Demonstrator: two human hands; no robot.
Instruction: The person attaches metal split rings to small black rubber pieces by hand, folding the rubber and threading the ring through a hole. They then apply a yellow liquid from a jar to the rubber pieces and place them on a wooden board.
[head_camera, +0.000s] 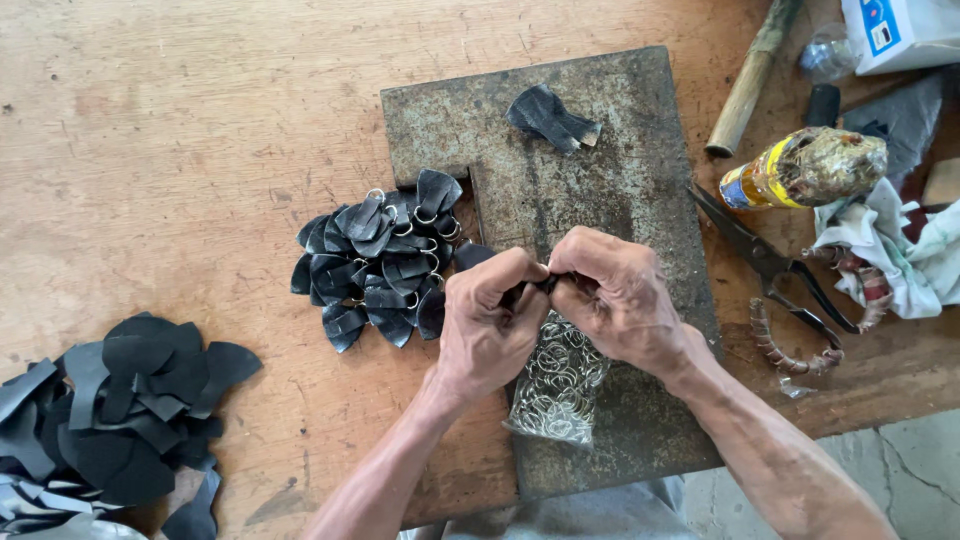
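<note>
— What have you got there?

— A small black leather piece (545, 284), pinched between my left hand (487, 325) and right hand (612, 297), both clamped on it above the rusty metal plate (590, 160) on the wooden counter (180, 150).

— Any tips?

— Keep my thumbs close, I'd say. The clear bag of metal rings (556, 385) sits just beneath, the finished black ringed pieces (378, 262) just left.

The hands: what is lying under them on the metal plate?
Under the hands lies a clear bag of metal rings on the rusty metal plate. Its upper end is covered by them.
</note>
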